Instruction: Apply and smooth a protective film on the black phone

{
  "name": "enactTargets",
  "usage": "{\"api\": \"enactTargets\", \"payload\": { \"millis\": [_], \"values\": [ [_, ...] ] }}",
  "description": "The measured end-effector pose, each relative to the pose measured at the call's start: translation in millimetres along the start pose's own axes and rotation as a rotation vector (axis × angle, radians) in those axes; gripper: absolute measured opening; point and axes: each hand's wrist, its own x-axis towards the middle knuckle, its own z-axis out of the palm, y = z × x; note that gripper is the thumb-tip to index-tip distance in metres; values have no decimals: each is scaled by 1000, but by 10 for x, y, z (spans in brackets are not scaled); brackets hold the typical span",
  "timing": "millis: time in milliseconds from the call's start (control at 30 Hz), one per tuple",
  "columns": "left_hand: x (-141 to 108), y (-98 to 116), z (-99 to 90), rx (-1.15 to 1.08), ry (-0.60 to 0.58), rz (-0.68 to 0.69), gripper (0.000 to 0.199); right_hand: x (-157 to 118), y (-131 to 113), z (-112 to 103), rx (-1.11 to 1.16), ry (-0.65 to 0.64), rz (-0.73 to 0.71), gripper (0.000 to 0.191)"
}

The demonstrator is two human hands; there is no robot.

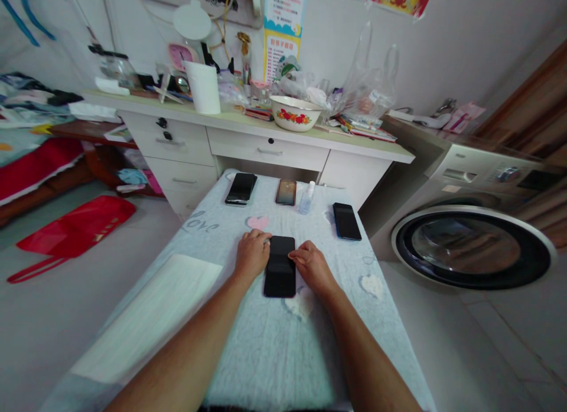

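Observation:
A black smartphone lies flat, screen up, on the cloth-covered table. My left hand grips its upper left edge with the fingers curled; a small pale spot shows at the fingertips. Over the right edge of the screen, my right hand is closed in a pinch, and what it pinches is too small to make out. Beyond the hands stand a small clear bottle with a white cap and a brown, flat, phone-sized item.
Dark phones lie at the table's far left and at its right. A white paper sheet is left of my forearm. Behind is a cabinet with a flowered bowl; a washing machine stands right.

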Motion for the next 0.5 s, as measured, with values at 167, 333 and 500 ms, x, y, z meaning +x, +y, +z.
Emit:
{"api": "enactTargets", "payload": {
  "millis": [167, 333, 500],
  "values": [
    [9, -25, 29, -2, -2, 3, 29, -41, -34, -79, 19, -106, 10, 21],
    [1, -28, 18, 2, -4, 17, 29, -102, -105, -170, 88, -236, -25, 23],
    [6, -37, 13, 2, -31, 34, 28, -138, -197, -236, 101, -346, -82, 25]
  ]
}}
